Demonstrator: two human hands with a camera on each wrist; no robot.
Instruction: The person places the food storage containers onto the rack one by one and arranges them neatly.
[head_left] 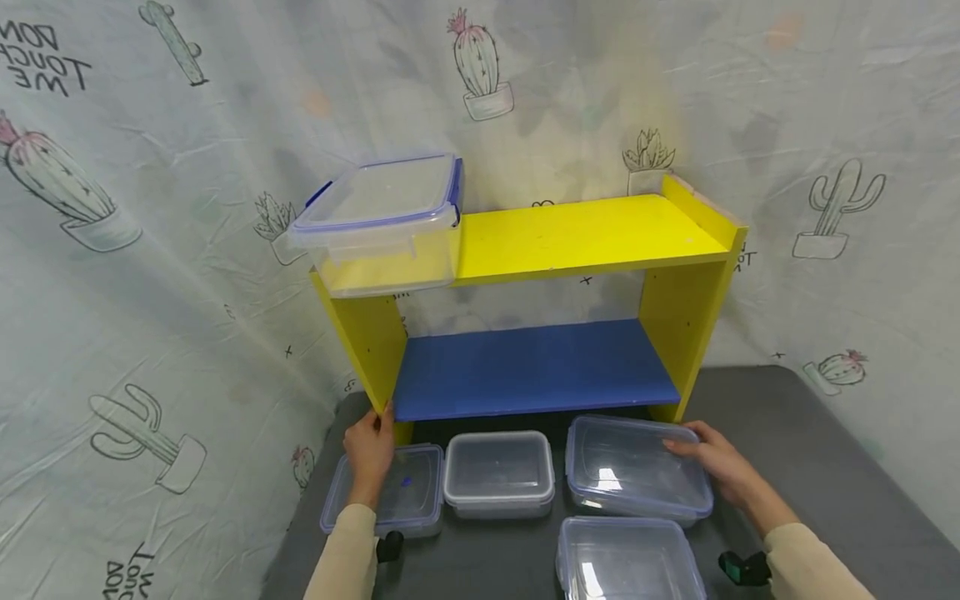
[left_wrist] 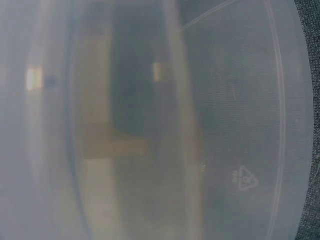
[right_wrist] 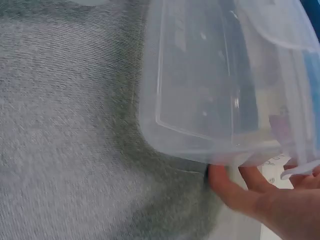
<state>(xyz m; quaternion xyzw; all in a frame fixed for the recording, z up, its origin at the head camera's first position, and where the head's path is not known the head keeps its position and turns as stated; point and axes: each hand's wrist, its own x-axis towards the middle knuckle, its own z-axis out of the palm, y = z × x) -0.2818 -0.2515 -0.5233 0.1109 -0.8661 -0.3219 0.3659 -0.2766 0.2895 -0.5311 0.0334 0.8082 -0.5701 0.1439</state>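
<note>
Several clear lidded plastic containers lie on the grey table [head_left: 825,450] before a yellow shelf [head_left: 585,233]. My left hand [head_left: 371,446] rests on the lid of the small left container [head_left: 416,492], fingertips close to the shelf's left leg. The left wrist view is filled by that clear lid [left_wrist: 225,125], blurred. My right hand [head_left: 693,450] grips the right end of the large container [head_left: 630,467], fingers on its lid. In the right wrist view my thumb [right_wrist: 225,182] presses the side wall of that container [right_wrist: 215,85].
Another lidded container [head_left: 386,217] stands on the shelf's top board at the left. The blue lower board [head_left: 532,367] is bare. A middle container [head_left: 498,475] and a front container [head_left: 626,558] lie between my arms. Cactus-print cloth hangs behind and beside the shelf.
</note>
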